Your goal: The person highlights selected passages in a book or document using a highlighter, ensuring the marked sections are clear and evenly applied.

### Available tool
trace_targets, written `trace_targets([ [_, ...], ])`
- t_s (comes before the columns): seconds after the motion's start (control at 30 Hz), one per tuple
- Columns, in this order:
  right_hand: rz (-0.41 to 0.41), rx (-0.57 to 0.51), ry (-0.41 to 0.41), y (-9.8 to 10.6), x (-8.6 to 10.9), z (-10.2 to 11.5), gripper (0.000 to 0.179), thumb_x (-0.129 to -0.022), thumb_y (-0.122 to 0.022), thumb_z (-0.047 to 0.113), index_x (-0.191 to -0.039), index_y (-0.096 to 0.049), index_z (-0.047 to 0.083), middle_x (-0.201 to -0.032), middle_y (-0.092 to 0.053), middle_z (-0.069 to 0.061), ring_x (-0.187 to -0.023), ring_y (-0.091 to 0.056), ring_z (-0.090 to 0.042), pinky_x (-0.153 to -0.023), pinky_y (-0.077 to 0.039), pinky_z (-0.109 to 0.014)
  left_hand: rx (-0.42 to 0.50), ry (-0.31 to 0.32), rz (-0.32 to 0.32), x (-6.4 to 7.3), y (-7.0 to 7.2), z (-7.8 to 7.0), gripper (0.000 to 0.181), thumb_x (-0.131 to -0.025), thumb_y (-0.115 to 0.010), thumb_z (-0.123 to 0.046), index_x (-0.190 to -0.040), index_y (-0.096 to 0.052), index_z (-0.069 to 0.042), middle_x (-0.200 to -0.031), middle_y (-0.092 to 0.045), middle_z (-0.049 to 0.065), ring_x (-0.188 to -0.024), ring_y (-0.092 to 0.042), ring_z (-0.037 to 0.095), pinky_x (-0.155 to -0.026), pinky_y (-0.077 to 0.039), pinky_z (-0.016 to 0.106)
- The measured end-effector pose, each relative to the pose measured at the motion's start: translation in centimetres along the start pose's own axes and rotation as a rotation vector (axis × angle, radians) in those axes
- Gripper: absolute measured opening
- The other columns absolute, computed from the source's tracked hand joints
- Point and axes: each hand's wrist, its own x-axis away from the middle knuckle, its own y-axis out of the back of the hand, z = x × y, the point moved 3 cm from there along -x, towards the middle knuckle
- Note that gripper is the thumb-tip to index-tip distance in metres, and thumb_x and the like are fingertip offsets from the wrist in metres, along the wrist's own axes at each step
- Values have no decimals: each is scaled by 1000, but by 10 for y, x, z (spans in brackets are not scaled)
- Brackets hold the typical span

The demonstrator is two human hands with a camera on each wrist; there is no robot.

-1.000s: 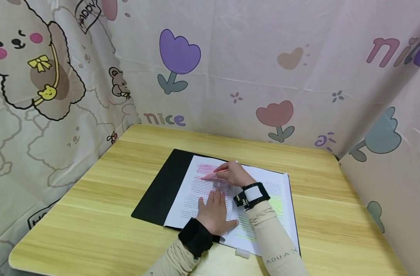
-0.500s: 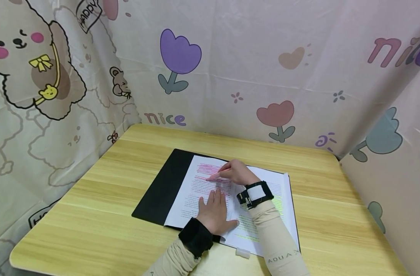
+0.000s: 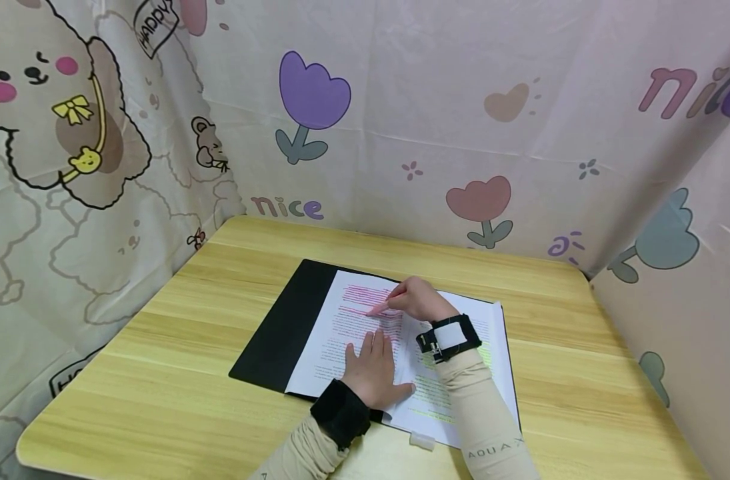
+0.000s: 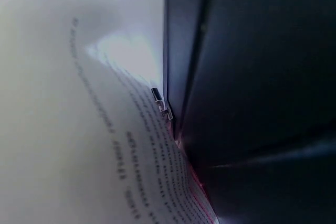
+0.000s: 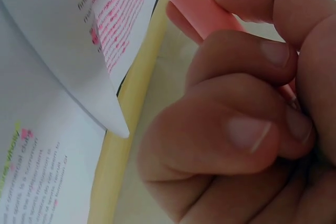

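Note:
My right hand (image 3: 421, 300) pinches a pink highlighter (image 5: 197, 3), its tip on the left printed page (image 3: 323, 340). Pink marks cover the upper lines there. Flat on the lower part of that page, my left hand (image 3: 373, 373) rests with fingers spread and thumb out toward the fold. The right page (image 3: 433, 400) has yellow-green marked lines and lies partly under my right forearm. Both pages lie in an open black folder (image 3: 281, 327). In the left wrist view only printed text (image 4: 152, 145) and a dark surface show; the hand is hidden.
A small whitish block (image 3: 422, 441) lies at the folder's front edge. The wooden table (image 3: 161, 373) extends around the folder. Patterned curtains (image 3: 389, 120) hang behind the table and on both sides.
My right hand has slid a little to the right, drawing the highlighter along a line of the left page. The left hand stays in place.

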Motion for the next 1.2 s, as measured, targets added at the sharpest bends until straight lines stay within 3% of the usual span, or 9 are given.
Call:
trace_targets([
  [0.53,-17,47,-35,11,9,1,14,-95,-74,19,-93,-84,10,-98,-73,-4,-89,-57,-23,-69,-43,-32,17,-8,-11,0,-3,0,98,-88,-66,-68,-153,-45,2,-159,-43,18,-147,-39,34,-113,-34,62],
  [1.2,-35,121,-52,19,16,3,15,-93,-74,19,-86,-83,9,-92,-73,-7,-78,-56,-22,-64,-41,-31,18,-9,-20,1,0,0,98,-87,-68,-67,-153,-46,2,-158,-44,19,-146,-40,35,-112,-35,62],
])
